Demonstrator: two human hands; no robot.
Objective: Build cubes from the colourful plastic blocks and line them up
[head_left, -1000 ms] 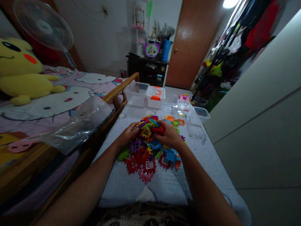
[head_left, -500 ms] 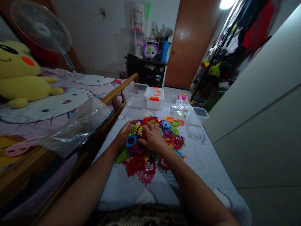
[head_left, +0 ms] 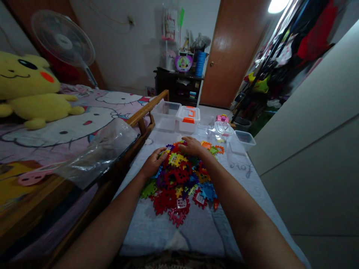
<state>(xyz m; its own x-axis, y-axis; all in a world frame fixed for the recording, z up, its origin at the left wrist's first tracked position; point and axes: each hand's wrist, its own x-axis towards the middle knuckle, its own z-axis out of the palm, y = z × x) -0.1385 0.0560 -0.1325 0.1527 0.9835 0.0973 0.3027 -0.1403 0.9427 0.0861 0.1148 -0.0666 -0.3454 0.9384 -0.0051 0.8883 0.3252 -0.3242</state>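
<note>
A heap of colourful notched plastic building pieces [head_left: 177, 177] lies on the cloth-covered table in front of me. My left hand [head_left: 153, 162] rests against the heap's left side, fingers stretched out. Over its far edge lies my right hand [head_left: 192, 147], fingers spread on the pieces, with the tips partly hidden. Between the hands sits a yellow piece with a white window [head_left: 176, 160]. Nearer to me are red pieces [head_left: 165, 201], a pink piece [head_left: 178, 216] and a blue piece [head_left: 208, 191]. A green piece [head_left: 149, 189] lies at the left.
Along the table's far end stand an open clear bin [head_left: 165, 123], a lidded box with orange clips [head_left: 188, 121] and smaller clear containers [head_left: 244, 139]. A wooden bed rail [head_left: 137, 118] borders the left side; a plastic bag [head_left: 98, 157] lies over it. A white cabinet [head_left: 314, 164] stands right.
My right hand has moved from the middle of the heap to its far edge, uncovering the yellow window piece. My left hand stays at the left side. The view has shifted slightly left.
</note>
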